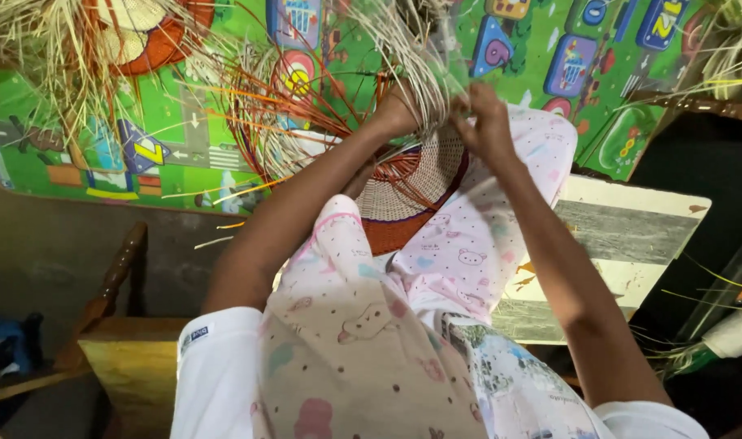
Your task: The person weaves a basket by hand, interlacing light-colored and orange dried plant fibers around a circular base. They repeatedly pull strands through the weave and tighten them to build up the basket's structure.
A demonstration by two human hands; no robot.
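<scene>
Stiff, dry cane strands (419, 57), pale and matt, fan out at twelve o'clock. The woven basket base (411, 191) shows a tight, ribbed weave, cream with rust-orange banding. The play mat (184, 122) looks like smooth, slightly glossy foam, perhaps vinyl. Soft printed cotton trousers (363, 325). At eight o'clock, worn wooden chair (115, 276), dull finish.

Counted from the colourful play mat (184, 138): two woven round pieces, one half-made basket (411, 191) at its near edge on the lap, one finished-looking disc (143, 32) on its far left corner. Two hands, left hand (399, 110) and right hand (485, 126), over that near edge. Loose cane strands (306, 106) on the mat: too many to count.
</scene>
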